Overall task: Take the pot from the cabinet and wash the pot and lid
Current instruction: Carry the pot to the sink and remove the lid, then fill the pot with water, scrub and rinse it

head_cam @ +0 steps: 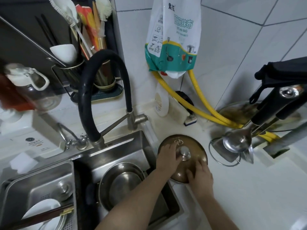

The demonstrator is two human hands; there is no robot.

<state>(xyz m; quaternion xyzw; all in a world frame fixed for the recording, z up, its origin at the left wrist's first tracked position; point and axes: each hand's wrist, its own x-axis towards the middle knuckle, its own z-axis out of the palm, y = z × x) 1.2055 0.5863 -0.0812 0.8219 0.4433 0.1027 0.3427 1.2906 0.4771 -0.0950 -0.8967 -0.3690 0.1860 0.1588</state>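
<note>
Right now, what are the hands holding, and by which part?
The lid: left hand grips it beside the knob; right hand presses flat on its near edge. Pot sits unheld in the sink.

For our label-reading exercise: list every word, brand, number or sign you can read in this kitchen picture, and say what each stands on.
"KITCHEN RAG": hanging plastic bag on the wall tiles, under large teal Chinese characters.
Dark Chinese characters at that bag's top: too blurred to read with certainty.
Small instruction panels on the bag's left side: too small to read.
Round dark emblem and print on the white box left of the sink: too blurred to read.
Pale marking on the lid under both hands: not legible.
</note>
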